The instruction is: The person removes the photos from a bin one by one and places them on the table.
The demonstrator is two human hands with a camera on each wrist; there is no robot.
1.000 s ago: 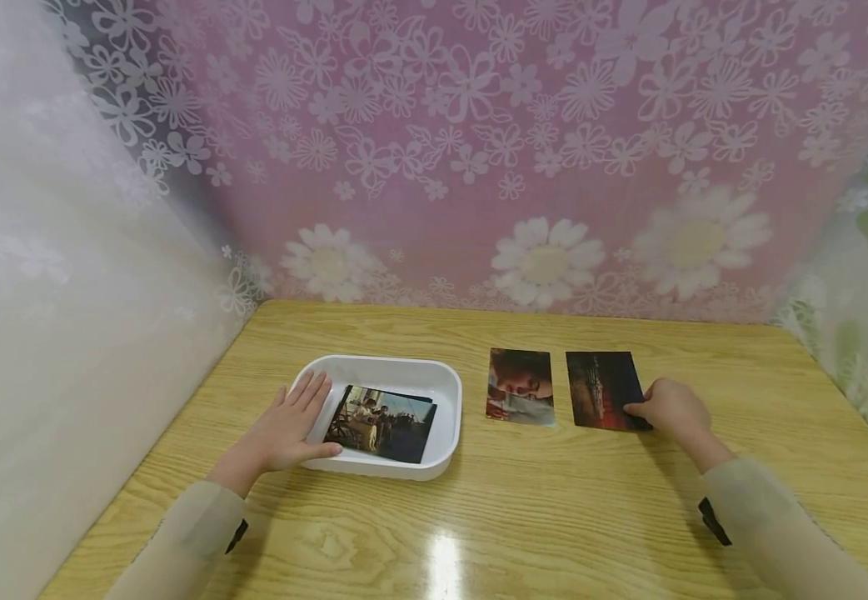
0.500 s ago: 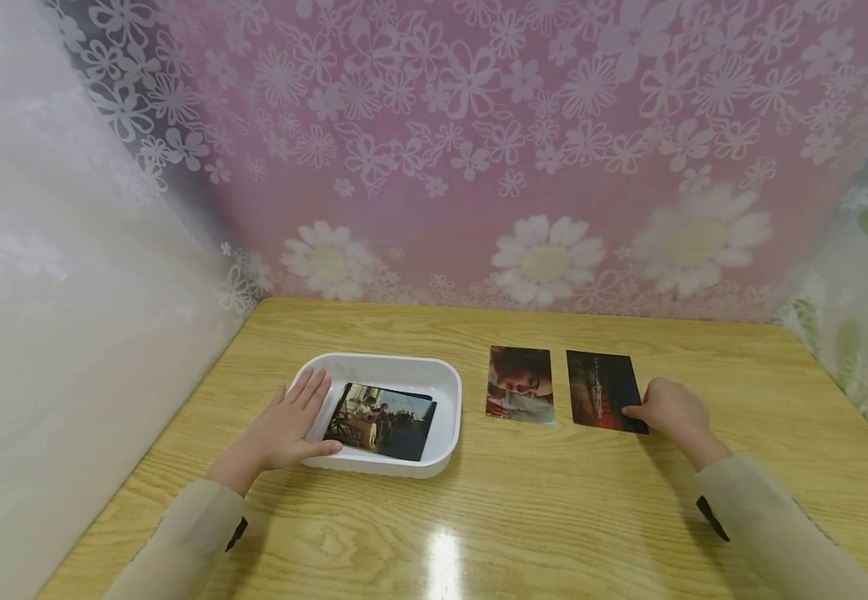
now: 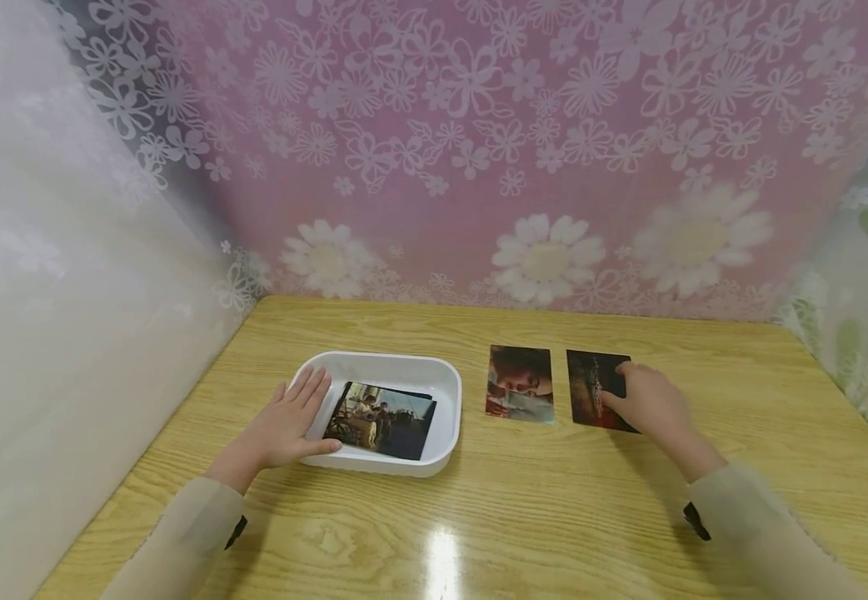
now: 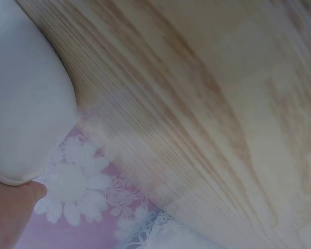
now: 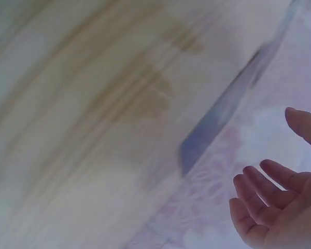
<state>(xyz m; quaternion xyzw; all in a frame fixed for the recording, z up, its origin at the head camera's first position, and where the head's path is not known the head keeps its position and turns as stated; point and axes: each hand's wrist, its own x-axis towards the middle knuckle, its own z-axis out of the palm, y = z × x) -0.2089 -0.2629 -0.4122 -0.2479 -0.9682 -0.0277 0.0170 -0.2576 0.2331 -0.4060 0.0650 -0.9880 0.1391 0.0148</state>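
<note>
In the head view a white tray (image 3: 445, 433) holds a small stack of photo cards (image 3: 383, 421), the top one showing figures in an interior. My left hand (image 3: 284, 429) rests on the tray's left side, fingers extended over the rim and thumb along the front edge. To the right, a photo card with a face (image 3: 520, 383) lies flat on the table. Beside it lies a dark photo card (image 3: 587, 383) with a reddish lower part. Over that card's right side hovers my right hand (image 3: 655, 408), partly covering it. In the right wrist view its thumb and fingers are apart with nothing between them.
Everything is on a wood-grain table (image 3: 539, 517) with light glare near the front. A pink floral cloth (image 3: 434, 167) hangs along the back edge, and pale sheets stand at both sides.
My right hand has let go of the dark photo card's lower right corner and moved up and left over it. The left hand and tray have stayed in place.
</note>
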